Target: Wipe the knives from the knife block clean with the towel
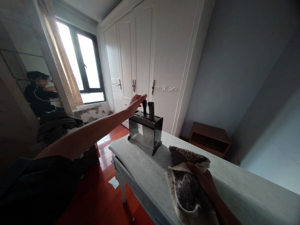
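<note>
A knife block (145, 134) with clear sides and a black top stands on the white table. Two black handles rise from its slots: a rounded one (144, 107) and, beside it, a straighter one (151, 111). My left hand (137, 102) reaches across to the top of the rounded handle, its fingers closed about the tip; what sits below in the slot is unclear. Under my right hand (201, 175), a brown-and-white patterned towel (185, 190) lies bunched on the table, gripped between thumb and fingers. Part of that hand blends into shadow.
The white table (253, 184) runs along the right, with its edge and a leg above the red floor (103, 193). Behind are a white wardrobe (168, 56) and a brown nightstand (211, 134). Dark clothes (56, 125) lie at left, near a mirror reflecting a person.
</note>
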A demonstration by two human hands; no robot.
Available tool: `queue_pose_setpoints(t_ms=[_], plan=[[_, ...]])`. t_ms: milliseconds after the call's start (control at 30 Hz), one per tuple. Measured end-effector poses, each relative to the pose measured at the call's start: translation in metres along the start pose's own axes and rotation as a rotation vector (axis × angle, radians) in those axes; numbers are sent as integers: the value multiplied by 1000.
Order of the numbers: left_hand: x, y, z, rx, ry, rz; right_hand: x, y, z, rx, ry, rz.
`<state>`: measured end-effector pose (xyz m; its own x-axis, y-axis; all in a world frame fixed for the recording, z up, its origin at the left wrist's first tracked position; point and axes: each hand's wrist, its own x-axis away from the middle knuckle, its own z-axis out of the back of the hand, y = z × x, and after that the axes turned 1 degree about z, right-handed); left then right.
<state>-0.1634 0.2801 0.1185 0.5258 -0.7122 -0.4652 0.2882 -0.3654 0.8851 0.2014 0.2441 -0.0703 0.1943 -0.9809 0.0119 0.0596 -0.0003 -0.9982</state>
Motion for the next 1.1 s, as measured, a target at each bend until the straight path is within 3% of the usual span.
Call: queue_pose_setpoints(t_ms=[367, 800, 900, 1100], plan=[[6, -4, 11, -92, -82, -81, -2, 4, 2, 8, 2, 3], [8, 4, 12, -76, -174, -20, 0, 2, 0, -21, 11, 32], [11, 9, 8, -89, -86, -29, 0, 5, 1, -35, 19, 42], [15, 15, 6, -154, 214, -88, 2, 7, 4, -32, 24, 61]])
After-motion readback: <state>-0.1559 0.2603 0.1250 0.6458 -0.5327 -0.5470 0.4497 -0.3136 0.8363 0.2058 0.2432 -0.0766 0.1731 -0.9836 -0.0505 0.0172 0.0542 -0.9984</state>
